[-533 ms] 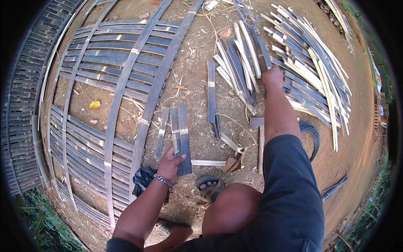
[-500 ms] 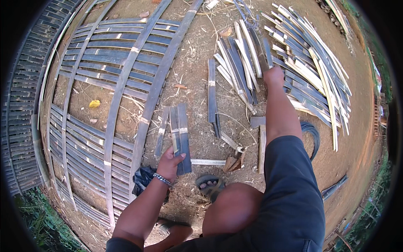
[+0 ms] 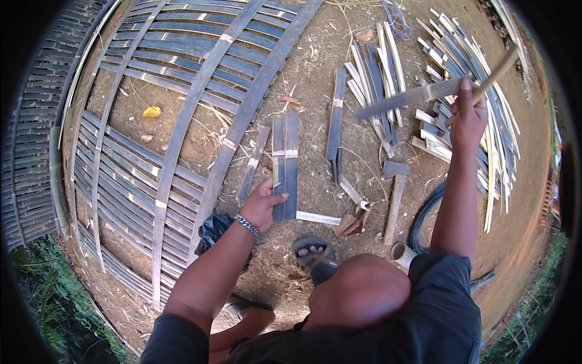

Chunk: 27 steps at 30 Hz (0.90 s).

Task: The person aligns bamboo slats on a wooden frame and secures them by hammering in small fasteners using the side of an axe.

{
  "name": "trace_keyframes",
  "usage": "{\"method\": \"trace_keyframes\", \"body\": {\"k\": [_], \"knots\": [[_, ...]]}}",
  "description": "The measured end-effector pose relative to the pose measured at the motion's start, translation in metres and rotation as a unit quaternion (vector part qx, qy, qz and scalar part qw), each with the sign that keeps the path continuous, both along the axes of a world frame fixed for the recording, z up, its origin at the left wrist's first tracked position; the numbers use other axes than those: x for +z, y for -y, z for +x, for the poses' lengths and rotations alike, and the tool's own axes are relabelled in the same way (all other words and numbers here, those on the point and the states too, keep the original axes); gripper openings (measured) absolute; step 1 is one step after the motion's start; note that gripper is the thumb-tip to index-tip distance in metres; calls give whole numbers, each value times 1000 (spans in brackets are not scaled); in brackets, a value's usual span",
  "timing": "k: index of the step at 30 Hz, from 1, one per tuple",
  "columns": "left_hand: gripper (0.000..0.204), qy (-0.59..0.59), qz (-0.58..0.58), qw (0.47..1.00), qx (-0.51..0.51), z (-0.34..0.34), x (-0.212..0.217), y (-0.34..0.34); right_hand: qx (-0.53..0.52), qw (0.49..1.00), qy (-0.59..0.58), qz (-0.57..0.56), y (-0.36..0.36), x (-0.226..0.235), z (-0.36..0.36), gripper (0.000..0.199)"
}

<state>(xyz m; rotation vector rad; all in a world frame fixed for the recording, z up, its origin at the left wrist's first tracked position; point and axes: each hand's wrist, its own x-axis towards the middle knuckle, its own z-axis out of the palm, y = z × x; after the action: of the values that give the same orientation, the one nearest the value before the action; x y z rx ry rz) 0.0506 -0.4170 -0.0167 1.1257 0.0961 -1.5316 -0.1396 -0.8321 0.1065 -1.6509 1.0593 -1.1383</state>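
Two dark, split bamboo slats (image 3: 285,151) stand side by side in my left hand (image 3: 271,202), its thumb pressed across their lower part. My right hand (image 3: 470,118), raised at the right, is closed around a dark bamboo slat (image 3: 409,100) with a pale node band. A paler, narrow stick (image 3: 498,73) also comes out of that hand, slanting up to the right. Beyond and below it is a spread pile of cut bamboo strips (image 3: 497,139). Left of the pile lie a smaller bundle of strips (image 3: 376,79) and a single dark slat (image 3: 335,115).
A bamboo lattice panel (image 3: 176,130) fills the left ground. A wooden-handled tool with a blocky head (image 3: 395,188) lies right of centre, near a bamboo tube (image 3: 402,253) and coiled dark wire (image 3: 418,221). A black plastic bag (image 3: 213,235) sits beside my left forearm.
My right hand has risen from the strip pile and moved right, now lifting a dark slat and a paler stick. My left hand still holds its two slats. The view has shifted.
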Motion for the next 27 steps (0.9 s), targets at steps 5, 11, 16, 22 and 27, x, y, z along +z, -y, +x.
{"method": "trace_keyframes", "body": {"k": [5,11,16,22,27], "knots": [[54,-5,-25,999,-24,-5,3,12,180,943,-204,194,-50,-21,27,39],[56,-6,-40,998,-37,-16,16,16,310,850,-219,365,-122,-112,58,34],[56,22,-39,998,-47,-19,7,6,305,818,-182,453,-131,-118,67,27],[56,-19,-31,998,-46,-24,7,5,296,820,-125,473,-125,-128,69,27],[55,-29,-31,998,-51,-28,2,2,305,819,-125,470,-125,-130,71,27]]}}
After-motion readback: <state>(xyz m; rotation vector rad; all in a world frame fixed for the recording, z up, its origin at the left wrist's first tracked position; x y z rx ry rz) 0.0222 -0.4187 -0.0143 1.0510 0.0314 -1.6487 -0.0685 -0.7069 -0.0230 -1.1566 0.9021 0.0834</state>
